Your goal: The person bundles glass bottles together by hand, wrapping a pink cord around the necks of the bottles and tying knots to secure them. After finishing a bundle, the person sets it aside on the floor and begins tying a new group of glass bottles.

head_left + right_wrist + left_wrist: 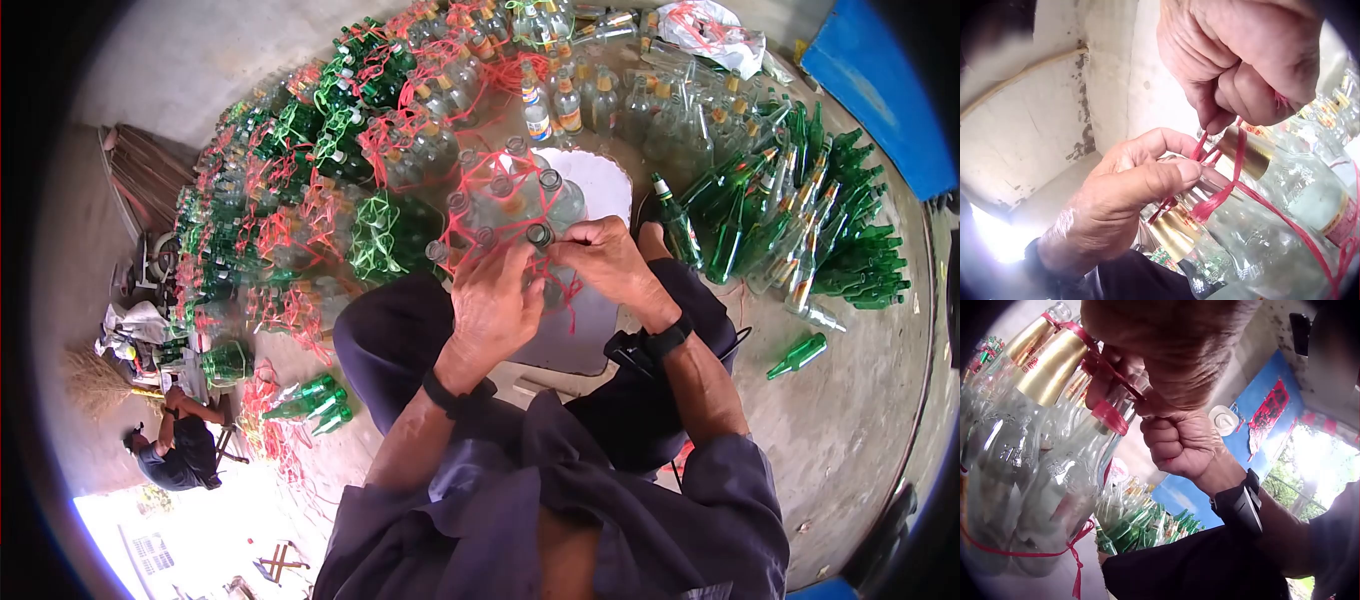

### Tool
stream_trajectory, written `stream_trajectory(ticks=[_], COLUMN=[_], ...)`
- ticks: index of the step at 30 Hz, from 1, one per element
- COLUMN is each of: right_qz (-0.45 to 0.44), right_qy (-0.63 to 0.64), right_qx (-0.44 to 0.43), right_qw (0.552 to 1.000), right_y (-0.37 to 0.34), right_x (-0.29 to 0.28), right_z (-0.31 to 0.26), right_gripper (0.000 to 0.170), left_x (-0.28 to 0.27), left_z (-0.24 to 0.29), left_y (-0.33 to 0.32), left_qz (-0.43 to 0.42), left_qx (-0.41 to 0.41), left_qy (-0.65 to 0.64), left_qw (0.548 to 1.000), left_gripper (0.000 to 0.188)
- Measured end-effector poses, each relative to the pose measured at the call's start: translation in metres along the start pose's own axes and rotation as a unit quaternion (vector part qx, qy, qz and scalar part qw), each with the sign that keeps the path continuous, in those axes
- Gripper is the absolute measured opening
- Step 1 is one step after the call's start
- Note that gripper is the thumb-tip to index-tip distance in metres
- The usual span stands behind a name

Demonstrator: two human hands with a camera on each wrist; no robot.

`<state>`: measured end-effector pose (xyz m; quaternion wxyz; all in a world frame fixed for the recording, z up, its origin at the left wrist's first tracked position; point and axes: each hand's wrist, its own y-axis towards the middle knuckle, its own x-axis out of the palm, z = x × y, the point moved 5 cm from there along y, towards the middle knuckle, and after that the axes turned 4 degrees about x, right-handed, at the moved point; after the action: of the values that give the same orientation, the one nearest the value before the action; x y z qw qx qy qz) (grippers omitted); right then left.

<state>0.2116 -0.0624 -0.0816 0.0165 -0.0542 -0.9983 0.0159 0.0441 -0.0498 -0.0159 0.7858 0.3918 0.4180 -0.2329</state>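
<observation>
A cluster of clear glass bottles (567, 203) with gold neck labels (1177, 235) stands between the person's knees, bound by red plastic string (1280, 217) around the necks and also lower down. At the near bottles' necks, the left hand (495, 305) pinches the string between thumb and fingers. Close beside it, the right hand (615, 265) pinches a strand that runs taut down to the left fingers in the right wrist view. Its other fingers are curled in, with a bit of red string showing. A loose tail of string hangs below the hands.
The bundle stands on a pale board (570, 345). Bundled bottles fill the floor at left, while loose green bottles (730, 235) lie heaped at right. One green bottle (798, 356) lies apart. Another person (180, 445) sits at far left. A blue panel (885, 90) leans at upper right.
</observation>
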Motion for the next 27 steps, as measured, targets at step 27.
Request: stream_trajectory(ticks=[27], right_qz=[-0.042], right_qy=[0.034], right_qx=[0.115], right_qw=[0.992], right_y=[-0.011], right_x=[-0.015], right_z=[-0.005], right_gripper=[0.018], left_x=[0.005], left_z=[-0.006], left_y=[0.011], left_qz=[0.041], left_qx=[-0.098], left_qy=[-0.041], left_qw=[0.994], left_gripper=[0.007])
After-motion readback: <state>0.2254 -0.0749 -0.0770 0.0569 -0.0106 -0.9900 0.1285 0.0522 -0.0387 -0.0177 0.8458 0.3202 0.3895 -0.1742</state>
